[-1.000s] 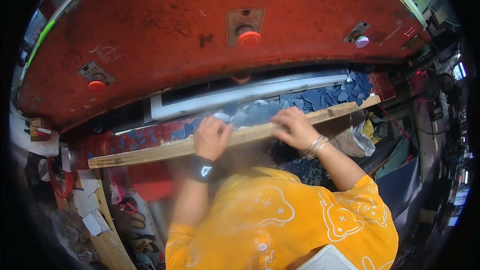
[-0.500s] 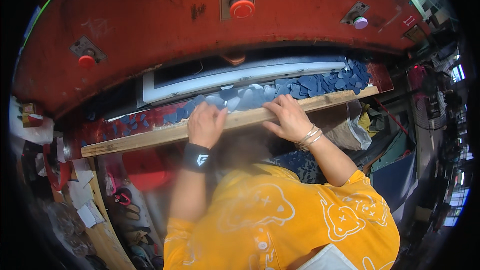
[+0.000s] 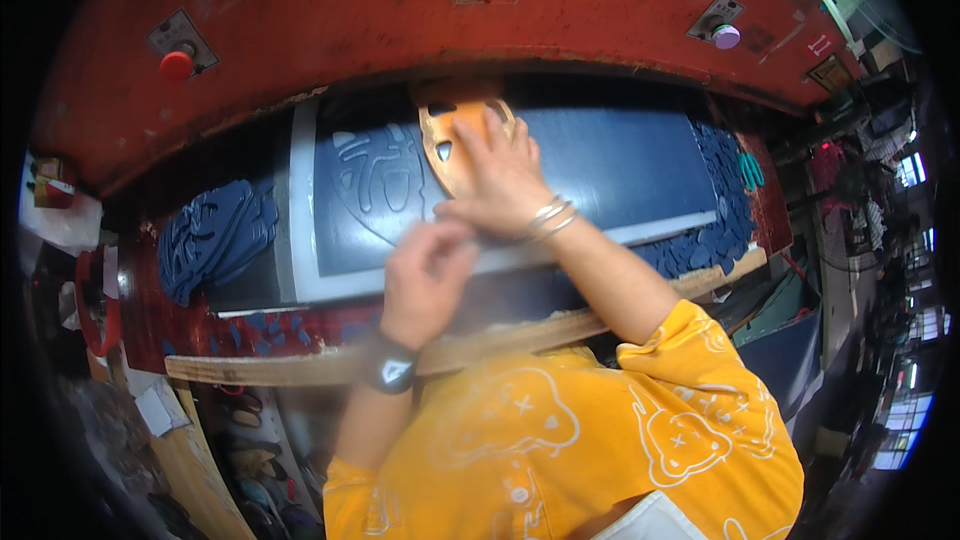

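Note:
My right hand (image 3: 497, 172) lies on an orange, shield-shaped cutting die (image 3: 447, 155) with cut-out openings, its fingers spread over the die. Beneath the die is a dark blue sheet (image 3: 630, 165) on a white-edged board (image 3: 306, 240). Left of the die, curved outlines are pressed or cut into the sheet. My left hand (image 3: 425, 275), blurred by motion, hovers near the board's front edge, just below my right hand. Its fingers look curled, but whether they hold anything is not clear.
A red machine front (image 3: 330, 15) with several push buttons rises beyond the board. Stacked blue cut pieces (image 3: 215, 240) lie at the left, blue scraps (image 3: 705, 240) at the right beside teal scissor-like handles (image 3: 752, 170). A wooden rail (image 3: 240, 370) runs along the front.
Both hands have left the wooden rail. My right hand has reached forward onto the die; my left has lifted. The sheet and board show much more fully, and the scraps in the middle are gone.

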The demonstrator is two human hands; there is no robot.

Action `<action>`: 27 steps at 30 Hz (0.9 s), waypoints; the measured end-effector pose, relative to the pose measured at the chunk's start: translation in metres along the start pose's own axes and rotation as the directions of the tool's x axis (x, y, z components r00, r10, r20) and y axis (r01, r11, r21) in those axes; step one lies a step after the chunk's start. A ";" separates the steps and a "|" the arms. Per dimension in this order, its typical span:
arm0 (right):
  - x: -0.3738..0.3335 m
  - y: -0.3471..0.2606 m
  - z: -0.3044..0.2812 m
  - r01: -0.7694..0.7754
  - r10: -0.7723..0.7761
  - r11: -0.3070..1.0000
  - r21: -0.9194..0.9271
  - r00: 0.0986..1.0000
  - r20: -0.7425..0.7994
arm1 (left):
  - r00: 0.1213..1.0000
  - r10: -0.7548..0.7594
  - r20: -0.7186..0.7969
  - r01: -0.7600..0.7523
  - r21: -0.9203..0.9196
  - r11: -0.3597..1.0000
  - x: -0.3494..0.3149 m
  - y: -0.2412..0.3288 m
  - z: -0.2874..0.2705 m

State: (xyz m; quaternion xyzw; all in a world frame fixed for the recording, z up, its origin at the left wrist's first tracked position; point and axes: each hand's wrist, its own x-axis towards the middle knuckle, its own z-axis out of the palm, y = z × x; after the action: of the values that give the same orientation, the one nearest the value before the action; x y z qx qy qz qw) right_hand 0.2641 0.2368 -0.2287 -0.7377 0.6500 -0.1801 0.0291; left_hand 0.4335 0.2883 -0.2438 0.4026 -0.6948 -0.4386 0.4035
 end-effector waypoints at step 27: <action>-0.085 0.059 -0.047 -0.063 0.166 -0.137 0.989 0.982 0.085 | 0.945 0.272 -0.179 -0.136 0.542 0.829 -0.018 -0.005 0.031</action>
State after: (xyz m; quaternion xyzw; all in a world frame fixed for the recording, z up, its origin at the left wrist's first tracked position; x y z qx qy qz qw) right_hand 0.1863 0.3196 -0.2203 -0.3992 0.3566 -0.6279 0.5650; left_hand 0.4127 0.3118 -0.2609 0.4714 -0.7708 -0.1331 0.4073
